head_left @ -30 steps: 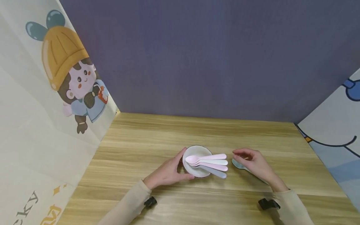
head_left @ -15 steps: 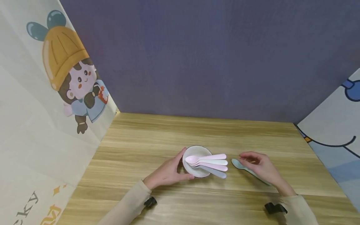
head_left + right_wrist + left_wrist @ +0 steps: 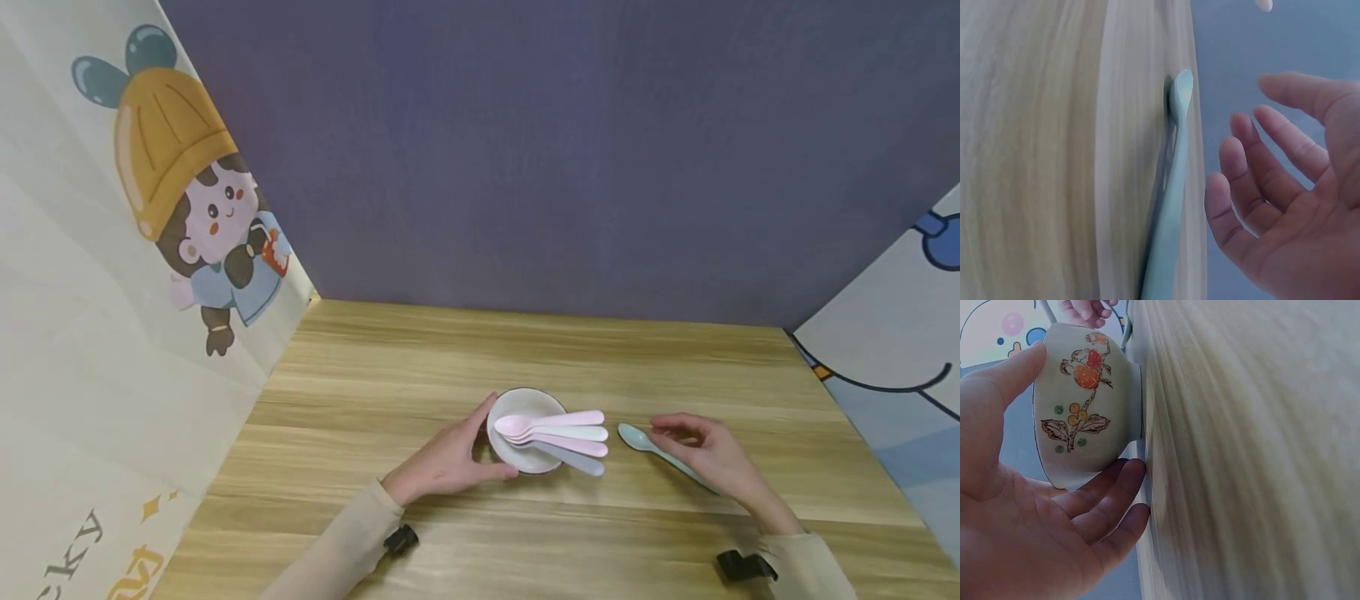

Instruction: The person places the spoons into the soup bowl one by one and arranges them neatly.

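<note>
My left hand holds a small white bowl from its left side, thumb and fingers spread around the wall. In the left wrist view, orange fruit and leaves decorate the bowl. Inside lie several stacked spoons, pink, white and grey, their handles sticking out over the right rim. A pale green spoon lies on the table to the right of the bowl. Above its handle hovers my right hand, loosely bent with nothing in it. The right wrist view has a gap between those fingers and the green spoon.
The wood-grain table ends at a plain purple-grey wall behind. On the left hangs a pale panel with a cartoon figure. Another printed panel borders the right side.
My right hand has drawn back to the right and toward me, away from the green spoon's bowl end. The left hand, the bowl and the spoons have stayed in place.
</note>
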A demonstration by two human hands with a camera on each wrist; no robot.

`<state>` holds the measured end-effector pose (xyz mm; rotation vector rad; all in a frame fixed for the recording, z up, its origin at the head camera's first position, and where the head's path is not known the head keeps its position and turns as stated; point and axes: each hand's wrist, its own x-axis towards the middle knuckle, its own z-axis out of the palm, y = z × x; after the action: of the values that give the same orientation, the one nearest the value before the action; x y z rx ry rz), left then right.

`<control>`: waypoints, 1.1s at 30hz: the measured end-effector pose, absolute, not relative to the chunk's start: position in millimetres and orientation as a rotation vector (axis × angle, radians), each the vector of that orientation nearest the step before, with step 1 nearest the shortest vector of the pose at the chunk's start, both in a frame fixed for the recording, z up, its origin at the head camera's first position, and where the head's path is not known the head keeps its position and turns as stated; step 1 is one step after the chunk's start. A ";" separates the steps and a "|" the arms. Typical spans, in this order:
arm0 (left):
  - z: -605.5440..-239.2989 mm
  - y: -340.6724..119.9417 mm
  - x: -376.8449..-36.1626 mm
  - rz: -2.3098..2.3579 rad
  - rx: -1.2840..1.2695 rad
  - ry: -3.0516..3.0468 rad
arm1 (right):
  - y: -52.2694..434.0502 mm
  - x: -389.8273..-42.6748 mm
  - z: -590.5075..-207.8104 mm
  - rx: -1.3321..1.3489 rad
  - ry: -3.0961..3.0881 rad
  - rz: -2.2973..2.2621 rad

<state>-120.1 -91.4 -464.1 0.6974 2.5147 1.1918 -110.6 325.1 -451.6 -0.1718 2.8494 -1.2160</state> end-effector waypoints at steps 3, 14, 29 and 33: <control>-463.6 -91.3 -120.2 1.192 0.700 2.514 | 327.9 -109.8 -452.4 -0.162 2.847 -1.222; -462.7 -91.9 -119.7 1.211 0.731 2.498 | 339.3 -98.1 -455.1 -0.174 2.880 -1.190; -458.6 -94.7 -117.4 1.199 0.718 2.509 | 344.4 -86.7 -453.1 -0.063 2.845 -1.110; -457.5 -95.5 -117.2 1.209 0.724 2.502 | 344.2 -86.0 -452.0 -0.055 2.829 -1.103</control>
<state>-117.2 -95.5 -457.5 0.7237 2.5022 1.2085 -86.0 344.2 -452.0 -0.0553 2.8292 -1.1027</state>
